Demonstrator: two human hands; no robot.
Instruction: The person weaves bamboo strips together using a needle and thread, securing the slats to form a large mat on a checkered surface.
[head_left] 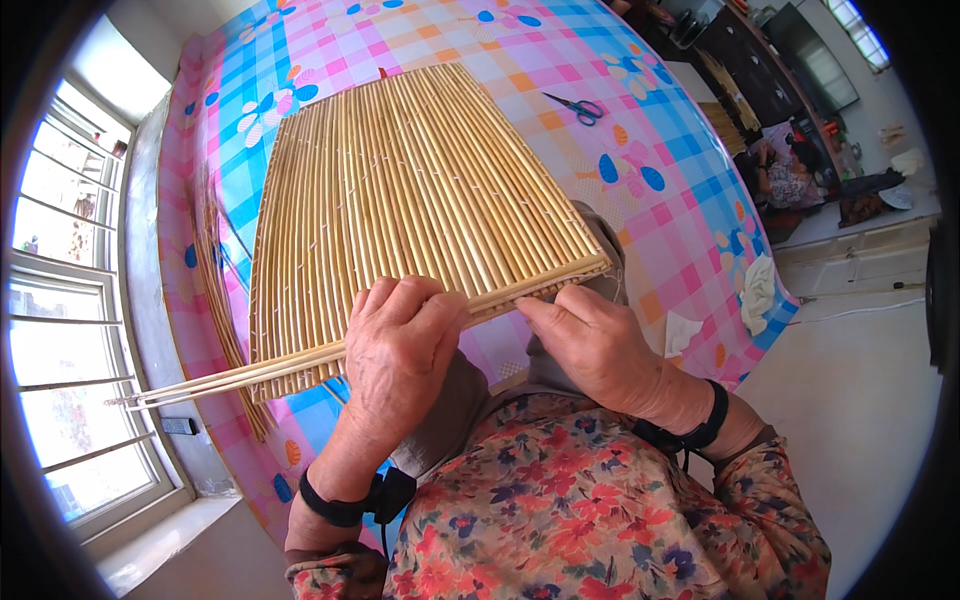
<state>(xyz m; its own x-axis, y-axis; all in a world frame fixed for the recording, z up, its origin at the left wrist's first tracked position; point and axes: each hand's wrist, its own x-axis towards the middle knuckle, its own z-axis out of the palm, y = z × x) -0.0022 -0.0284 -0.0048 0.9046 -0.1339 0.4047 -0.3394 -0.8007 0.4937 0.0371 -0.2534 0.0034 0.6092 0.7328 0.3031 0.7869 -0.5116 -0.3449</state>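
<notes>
The reed mat (400,190) is slanting over the person's legs (445,430). The left hand (400,335) is gripping its near edge, and the right hand (595,345) is pinching that edge by the right corner. Long stalks (200,387) are jutting left toward the window (75,330), crowding that side. The checked sheet (650,210) is spreading wide beyond the far and right edges, giving room. Scissors (585,112) are lying up there; loose straws (212,280) are lining the left, white paper (682,334) the right.
</notes>
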